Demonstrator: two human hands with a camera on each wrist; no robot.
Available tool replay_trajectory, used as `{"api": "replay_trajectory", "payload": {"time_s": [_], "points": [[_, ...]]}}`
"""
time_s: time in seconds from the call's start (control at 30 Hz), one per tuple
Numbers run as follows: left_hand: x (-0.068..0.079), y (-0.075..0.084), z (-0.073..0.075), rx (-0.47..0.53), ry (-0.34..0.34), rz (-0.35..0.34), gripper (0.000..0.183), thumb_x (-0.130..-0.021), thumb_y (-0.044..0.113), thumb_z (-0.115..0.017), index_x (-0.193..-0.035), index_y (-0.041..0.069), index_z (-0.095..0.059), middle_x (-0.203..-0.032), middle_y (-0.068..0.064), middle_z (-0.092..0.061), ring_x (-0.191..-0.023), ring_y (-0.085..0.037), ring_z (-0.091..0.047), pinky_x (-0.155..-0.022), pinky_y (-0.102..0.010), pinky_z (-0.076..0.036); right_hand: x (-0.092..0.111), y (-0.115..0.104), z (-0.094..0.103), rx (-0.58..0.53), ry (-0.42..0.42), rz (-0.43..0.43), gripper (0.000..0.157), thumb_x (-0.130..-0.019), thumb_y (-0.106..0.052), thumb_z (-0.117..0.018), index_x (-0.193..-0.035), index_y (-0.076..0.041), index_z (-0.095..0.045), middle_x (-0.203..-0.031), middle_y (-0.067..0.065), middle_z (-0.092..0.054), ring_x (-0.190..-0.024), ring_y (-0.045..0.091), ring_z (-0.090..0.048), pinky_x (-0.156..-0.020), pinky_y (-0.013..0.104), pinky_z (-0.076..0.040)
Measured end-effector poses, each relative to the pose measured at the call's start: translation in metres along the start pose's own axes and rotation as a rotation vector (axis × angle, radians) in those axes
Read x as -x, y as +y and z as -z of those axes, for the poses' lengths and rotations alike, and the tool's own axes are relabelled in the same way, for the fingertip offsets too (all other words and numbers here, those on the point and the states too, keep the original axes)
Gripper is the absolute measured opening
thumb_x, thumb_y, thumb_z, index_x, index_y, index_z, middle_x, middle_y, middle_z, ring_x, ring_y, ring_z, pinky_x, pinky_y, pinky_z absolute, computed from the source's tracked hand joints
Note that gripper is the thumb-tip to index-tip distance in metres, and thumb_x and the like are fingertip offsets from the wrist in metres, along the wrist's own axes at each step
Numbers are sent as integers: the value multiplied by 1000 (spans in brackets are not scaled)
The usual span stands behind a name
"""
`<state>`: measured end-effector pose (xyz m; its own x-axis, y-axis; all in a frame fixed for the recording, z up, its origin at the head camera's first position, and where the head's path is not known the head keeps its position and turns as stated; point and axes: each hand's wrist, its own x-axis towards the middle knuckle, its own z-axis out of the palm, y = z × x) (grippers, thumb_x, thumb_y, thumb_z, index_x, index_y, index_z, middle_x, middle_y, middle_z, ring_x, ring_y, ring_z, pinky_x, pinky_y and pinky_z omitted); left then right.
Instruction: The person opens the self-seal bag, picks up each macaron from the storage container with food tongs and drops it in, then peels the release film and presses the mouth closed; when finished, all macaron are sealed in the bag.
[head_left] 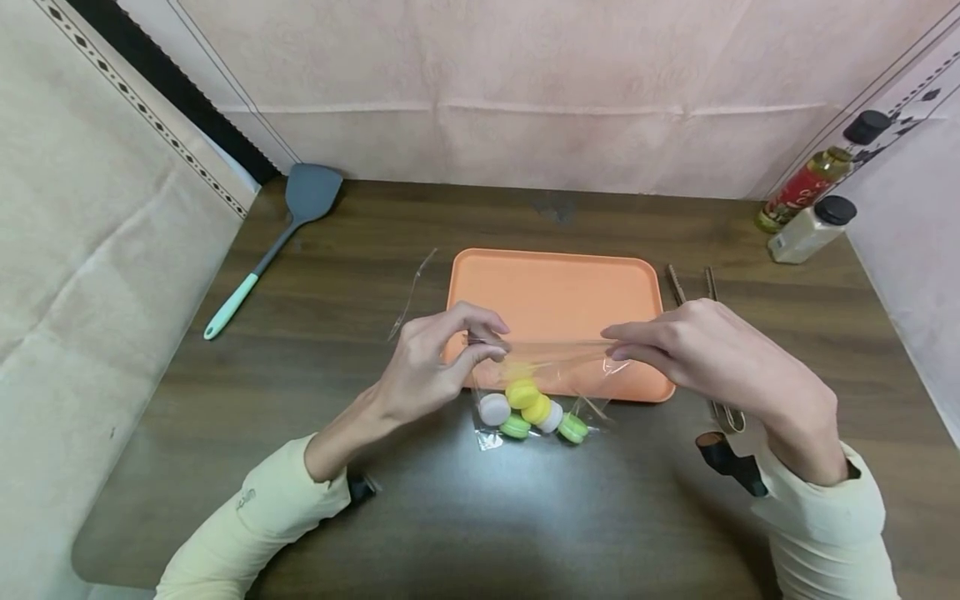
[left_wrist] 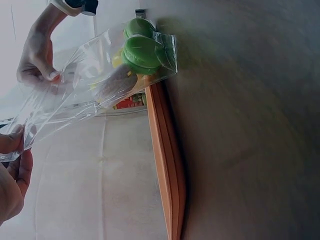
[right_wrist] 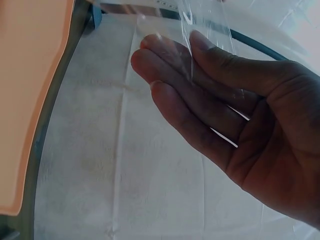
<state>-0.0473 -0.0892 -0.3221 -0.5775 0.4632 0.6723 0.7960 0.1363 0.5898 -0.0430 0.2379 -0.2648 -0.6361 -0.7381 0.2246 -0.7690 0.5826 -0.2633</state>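
Note:
Both hands hold a clear plastic bag point(head_left: 555, 367) by its upper edge, over the front rim of an orange tray point(head_left: 555, 283). My left hand point(head_left: 442, 358) pinches the left corner between thumb and fingers. At the right corner my right hand point(head_left: 697, 350) pinches the film, with thumb and fingertips on it in the right wrist view point(right_wrist: 225, 95). Macarons in green point(left_wrist: 142, 52), yellow point(head_left: 522, 393) and whitish point(head_left: 494, 409) lie in the bag's bottom, which hangs just in front of the tray.
A spatula point(head_left: 311, 192) with a mint handle lies at the back left. Metal tongs point(head_left: 726, 412) lie right of the tray, partly behind my right arm. An oil bottle point(head_left: 806, 187) and a black-capped jar point(head_left: 810, 231) stand at the back right. A thin clear strip point(head_left: 411, 296) lies left of the tray.

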Motion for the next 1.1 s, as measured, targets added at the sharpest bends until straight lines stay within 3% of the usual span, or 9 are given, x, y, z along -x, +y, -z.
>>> {"api": "replay_trajectory", "payload": {"time_s": [0.13, 0.27, 0.4, 0.5, 0.67, 0.77, 0.93, 1.03, 1.1], "points": [[-1, 2, 2, 0, -10, 21, 29, -88, -18, -80, -109, -4, -68, -93, -13, -79, -80, -20, -79, -70, -29, -64, 5, 5, 0, 19, 19, 21, 25, -88, -8, -89, -112, -13, -86, -102, -7, -84, -74, -4, -70, -69, 36, -64], [-1, 5, 6, -6, -19, 36, 27, -88, -18, -81, -108, -3, -69, -91, -12, -80, -79, -19, -80, -74, -31, -66, 5, 6, 0, 16, 9, 29, 20, -90, -11, -87, -108, -20, -85, -94, -16, -80, -70, -12, -57, -66, 32, -60], [1, 7, 10, -28, -23, 43, 26, -86, -17, -83, -105, -4, -72, -91, -12, -81, -78, -18, -79, -71, -26, -63, 2, 3, 1, 3, -11, 32, 9, -97, -16, -83, -102, -23, -82, -78, -24, -65, -65, -14, -44, -60, 25, -52], [3, 7, 12, -50, -29, 52, 24, -85, -16, -84, -101, -2, -74, -91, -10, -80, -75, -14, -74, -66, -21, -56, 1, 2, 1, -4, -16, 46, 12, -97, -16, -83, -96, -26, -77, -70, -26, -49, -63, -13, -36, -57, 19, -43], [5, 7, 14, -60, -50, 59, 21, -86, -17, -84, -98, -1, -78, -89, -8, -79, -73, -11, -67, -62, -18, -51, 1, 2, 0, -23, -21, 67, 24, -94, -13, -85, -91, -31, -70, -69, -28, -34, -62, -14, -29, -56, 15, -34], [6, 9, 16, -58, -60, 72, 20, -86, -17, -83, -98, -1, -80, -88, -7, -78, -72, -11, -66, -60, -18, -49, 1, 3, -1, -51, -36, 93, 26, -95, -13, -85, -90, -32, -69, -71, -29, -32, -63, -15, -27, -55, 13, -32], [14, 15, 27, -80, -76, 102, 19, -87, -14, -84, -95, 3, -82, -87, -3, -78, -72, -8, -63, -62, -16, -48, -1, -2, -5, -134, -41, 178, 22, -108, -27, -72, -87, -31, -66, -71, -28, -35, -65, -17, -28, -55, 10, -32], [20, 21, 38, -90, -80, 120, 21, -87, -14, -84, -93, 7, -81, -85, 0, -77, -71, -7, -60, -62, -15, -47, -7, -8, -8, -201, -54, 217, 21, -110, -27, -70, -89, -28, -69, -72, -28, -49, -66, -18, -36, -57, 10, -37], [24, 23, 47, -99, -84, 138, 20, -88, -11, -85, -91, 9, -82, -84, 3, -76, -69, -6, -59, -63, -15, -47, -15, -13, -12, -262, -90, 234, 17, -107, -17, -73, -92, -25, -71, -75, -26, -59, -68, -17, -43, -60, 10, -42]]}}
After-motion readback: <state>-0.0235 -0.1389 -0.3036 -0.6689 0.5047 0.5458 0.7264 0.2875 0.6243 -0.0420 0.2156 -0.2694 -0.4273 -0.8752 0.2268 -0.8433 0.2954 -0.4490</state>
